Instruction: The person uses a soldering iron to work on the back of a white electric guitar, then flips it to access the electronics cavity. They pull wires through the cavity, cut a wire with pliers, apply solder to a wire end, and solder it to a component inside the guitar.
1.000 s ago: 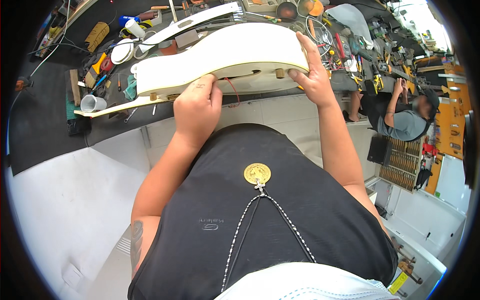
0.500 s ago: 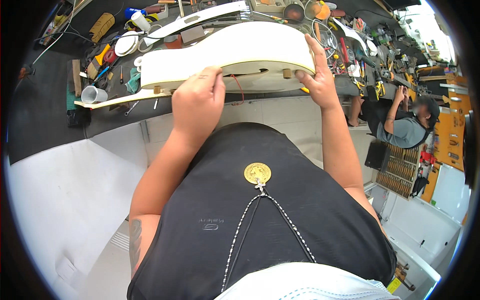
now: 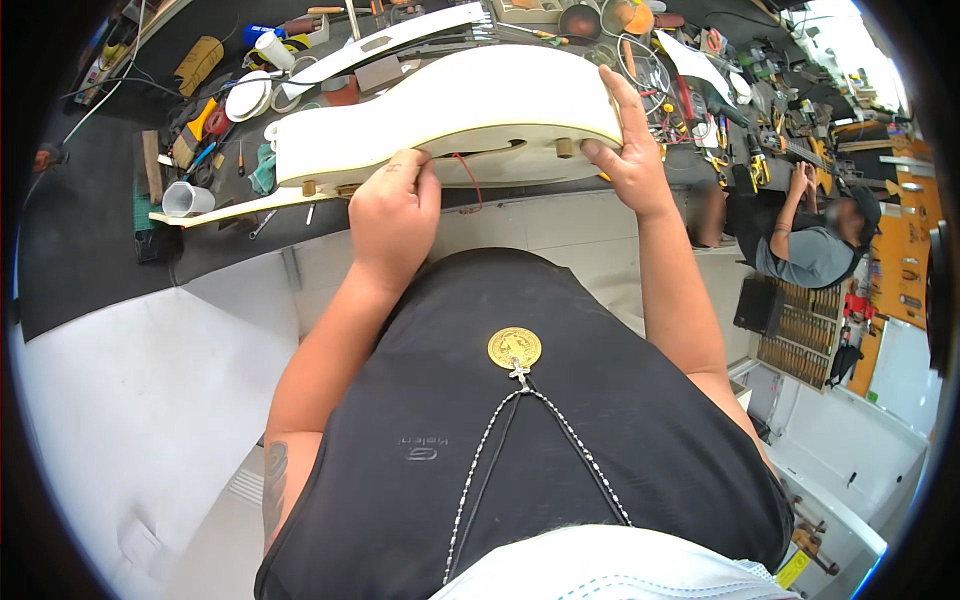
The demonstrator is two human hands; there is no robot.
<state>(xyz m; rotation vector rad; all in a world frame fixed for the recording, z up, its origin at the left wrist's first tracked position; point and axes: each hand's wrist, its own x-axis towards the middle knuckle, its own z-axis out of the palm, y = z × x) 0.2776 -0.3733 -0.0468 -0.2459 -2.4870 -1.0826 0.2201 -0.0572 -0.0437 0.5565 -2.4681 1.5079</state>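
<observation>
Well, the right hand (image 3: 637, 172) grips the pale guitar (image 3: 470, 95), the left hand (image 3: 393, 215) curled closed at its edge.

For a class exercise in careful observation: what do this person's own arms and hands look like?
The left hand and right hand are bare: no gloves or visible rings. No sleeves cover the left forearm or right forearm. A small dark marking shows on the left hand, a larger tattoo on the left upper arm.
</observation>
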